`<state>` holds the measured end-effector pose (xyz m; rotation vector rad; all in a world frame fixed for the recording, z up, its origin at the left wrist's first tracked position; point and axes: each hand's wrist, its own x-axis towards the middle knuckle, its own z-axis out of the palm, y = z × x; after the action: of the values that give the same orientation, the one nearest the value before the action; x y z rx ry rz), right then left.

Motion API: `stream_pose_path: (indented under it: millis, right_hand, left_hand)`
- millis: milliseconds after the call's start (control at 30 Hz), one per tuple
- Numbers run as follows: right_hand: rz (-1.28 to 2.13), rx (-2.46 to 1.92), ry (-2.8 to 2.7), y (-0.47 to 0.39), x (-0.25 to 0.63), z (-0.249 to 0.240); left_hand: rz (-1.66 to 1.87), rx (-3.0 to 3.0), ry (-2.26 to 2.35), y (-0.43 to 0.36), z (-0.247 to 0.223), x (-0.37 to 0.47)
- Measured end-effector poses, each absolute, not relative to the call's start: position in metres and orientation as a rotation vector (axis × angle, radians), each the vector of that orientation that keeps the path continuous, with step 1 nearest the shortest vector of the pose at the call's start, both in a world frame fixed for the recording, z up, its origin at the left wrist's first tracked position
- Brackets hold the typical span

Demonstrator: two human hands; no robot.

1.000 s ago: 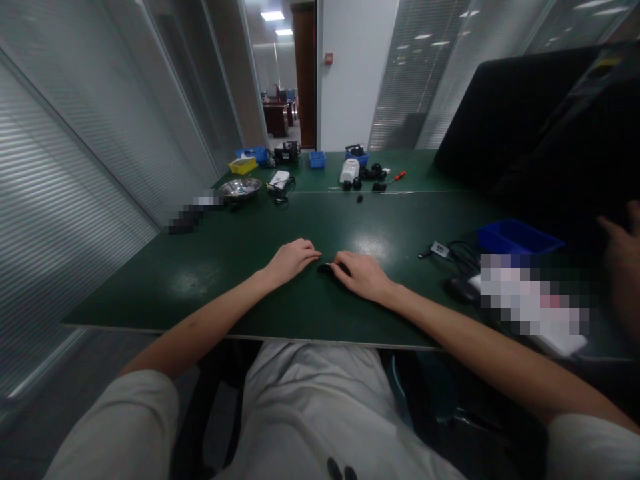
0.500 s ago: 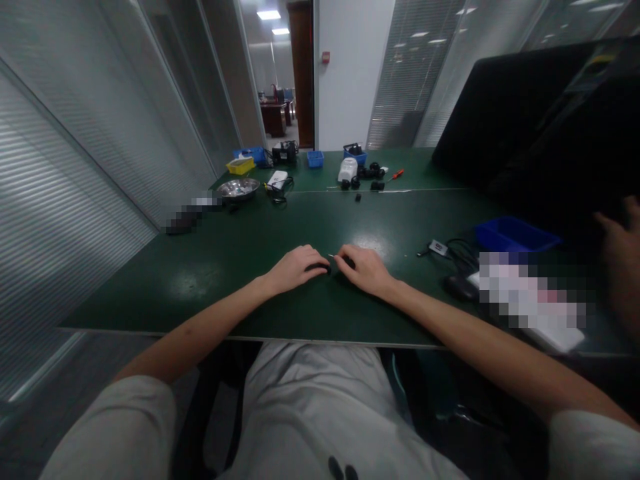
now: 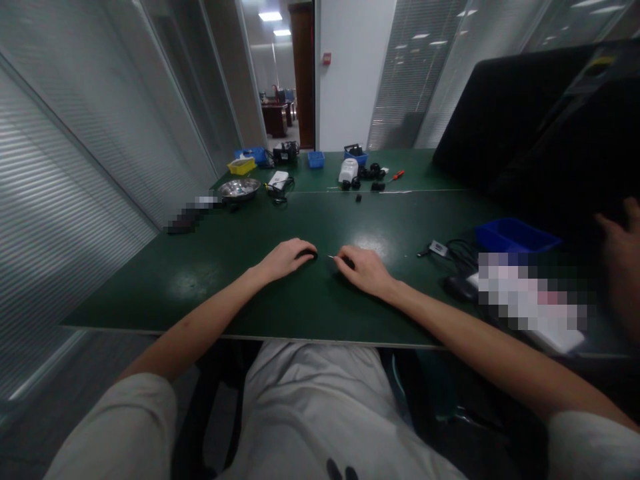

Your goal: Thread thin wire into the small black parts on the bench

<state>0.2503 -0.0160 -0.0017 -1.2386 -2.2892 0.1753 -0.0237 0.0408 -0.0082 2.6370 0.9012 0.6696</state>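
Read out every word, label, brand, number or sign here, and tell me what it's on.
No text is readable.
White label right of the right hand: dark marks, too small to read.
Black piece in the left hand: no lettering visible.
Red wall box: too small to tell.
White object at far right: mostly pixelated, nothing legible.

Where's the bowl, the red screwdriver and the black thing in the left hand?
Bowl (image 3: 240, 196): head view, on its front wall.
Red screwdriver (image 3: 399, 175): head view, on its handle.
Black thing (image 3: 313, 254): head view, on its outer end.
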Motion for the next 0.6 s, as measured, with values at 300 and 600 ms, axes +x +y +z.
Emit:
stream_pose_path:
  millis: [300, 600]
  right_hand:
    - [0.22, -1.232, -2.316, -0.018, 0.252, 0.004]
    - [0.222, -1.23, -2.309, -0.016, 0.253, 0.002]
  left_hand:
    - [0.83, 2.093, 2.046, 0.121, -0.005, -0.19]
    - [1.058, 1.505, 2.612, 0.115, -0.015, -0.288]
